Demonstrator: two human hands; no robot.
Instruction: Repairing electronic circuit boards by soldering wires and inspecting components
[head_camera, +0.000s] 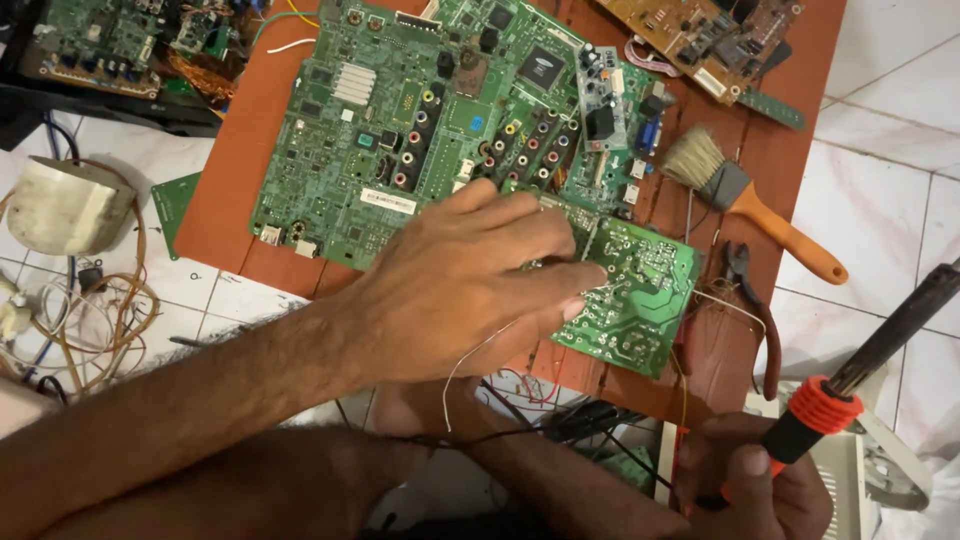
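Pressing left hand (470, 285) flat, fingers spread, on small green board (635, 295); right hand (755, 490) fisted around soldering iron (850, 385), low right, tip off-frame.

On the desk (250, 180), the small board (635, 295) lies under my fingers (560, 275), the big board (400, 130) behind it, brush (740, 195) and pliers (755, 295) to its right.

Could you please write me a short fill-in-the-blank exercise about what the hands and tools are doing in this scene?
1. The left hand presses on a small ____ circuit board.
2. The right hand grips a soldering iron with an ____ collar.
3. The brush beside the pliers has an ____ handle.

Missing words: green; orange; orange
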